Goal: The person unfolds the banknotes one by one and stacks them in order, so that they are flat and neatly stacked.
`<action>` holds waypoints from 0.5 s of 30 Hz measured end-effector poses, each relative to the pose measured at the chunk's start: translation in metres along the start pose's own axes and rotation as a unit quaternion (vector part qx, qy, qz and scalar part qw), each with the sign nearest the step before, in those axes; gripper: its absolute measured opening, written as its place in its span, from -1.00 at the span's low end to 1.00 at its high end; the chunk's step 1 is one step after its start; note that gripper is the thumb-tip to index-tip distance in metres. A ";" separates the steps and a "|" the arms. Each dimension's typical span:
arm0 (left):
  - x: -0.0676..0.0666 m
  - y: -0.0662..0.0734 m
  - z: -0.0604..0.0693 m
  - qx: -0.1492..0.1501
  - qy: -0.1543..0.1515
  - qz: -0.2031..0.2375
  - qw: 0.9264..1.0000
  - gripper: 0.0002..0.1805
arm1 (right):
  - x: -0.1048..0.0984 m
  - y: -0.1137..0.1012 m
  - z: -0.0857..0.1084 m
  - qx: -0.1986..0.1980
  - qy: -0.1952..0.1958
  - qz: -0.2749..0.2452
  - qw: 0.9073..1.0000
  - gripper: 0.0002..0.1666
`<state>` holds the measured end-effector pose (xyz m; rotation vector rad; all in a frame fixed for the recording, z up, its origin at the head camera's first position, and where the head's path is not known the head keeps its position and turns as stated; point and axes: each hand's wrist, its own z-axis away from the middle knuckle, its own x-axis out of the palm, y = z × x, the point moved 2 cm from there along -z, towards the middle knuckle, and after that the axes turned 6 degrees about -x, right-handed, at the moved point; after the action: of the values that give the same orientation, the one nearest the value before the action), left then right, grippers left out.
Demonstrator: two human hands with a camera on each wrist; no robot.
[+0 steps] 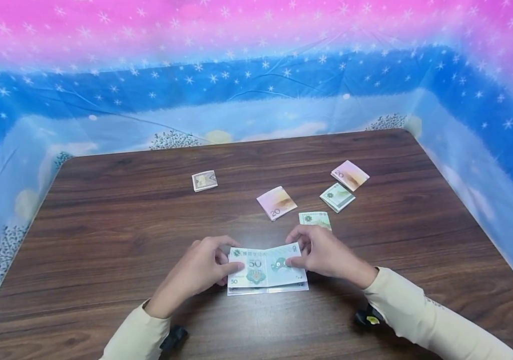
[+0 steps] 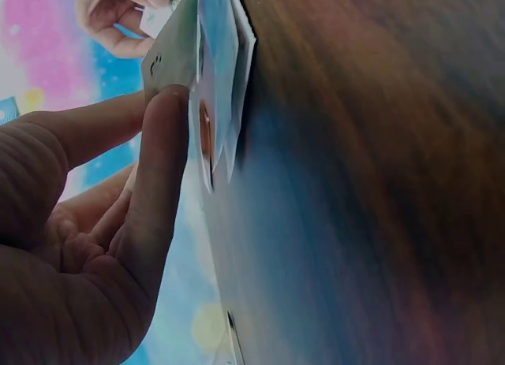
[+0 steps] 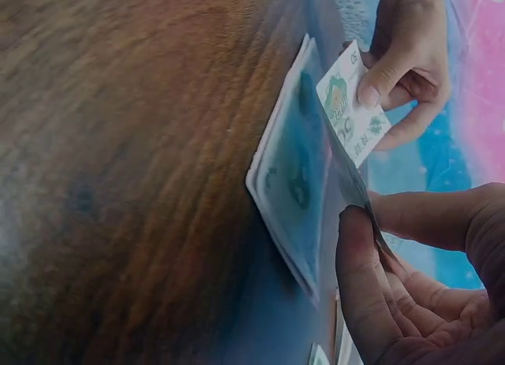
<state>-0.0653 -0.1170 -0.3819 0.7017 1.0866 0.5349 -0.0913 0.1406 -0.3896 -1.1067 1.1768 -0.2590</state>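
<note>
A green 50 banknote (image 1: 255, 272) with a crease down its middle is held between both hands, above more notes (image 1: 288, 288) lying on the table. The left hand (image 1: 204, 267) pinches its left edge, thumb on the face. At the right edge the right hand (image 1: 324, 252) pinches it the same way. The left wrist view shows the left hand (image 2: 102, 223) gripping the note (image 2: 173, 57) over the pile's pale edges (image 2: 229, 81). In the right wrist view the raised note (image 3: 343, 105) is apart from the pile (image 3: 292, 176), with the right hand (image 3: 418, 278) on its near end.
Folded notes lie farther back: a brownish one (image 1: 204, 180), a pink 20 (image 1: 277, 203), another pink 20 (image 1: 350, 175) touching a green one (image 1: 337, 197). Another green note (image 1: 314, 219) is partly behind the right hand. The brown table (image 1: 125, 210) is bordered by snowflake-patterned cloth (image 1: 238, 80).
</note>
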 end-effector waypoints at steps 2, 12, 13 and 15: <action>0.002 0.000 0.000 0.001 -0.002 -0.016 1.000 -0.61 | 0.001 0.002 0.001 0.002 -0.005 0.010 1.000 -0.63; 0.010 -0.002 -0.004 -0.016 0.014 -0.086 0.996 -0.59 | 0.008 0.008 0.002 0.002 -0.012 0.090 0.996 -0.65; 0.011 -0.002 -0.004 -0.017 0.018 -0.094 0.995 -0.59 | 0.009 0.008 0.002 0.005 -0.013 0.099 0.995 -0.64; 0.011 -0.002 -0.005 -0.016 0.028 -0.110 0.993 -0.60 | 0.009 0.009 0.003 0.013 -0.014 0.118 0.993 -0.64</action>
<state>-0.0658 -0.1092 -0.3919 0.5336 1.1877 0.3843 -0.0883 0.1398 -0.4023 -0.9363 1.2627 -0.0758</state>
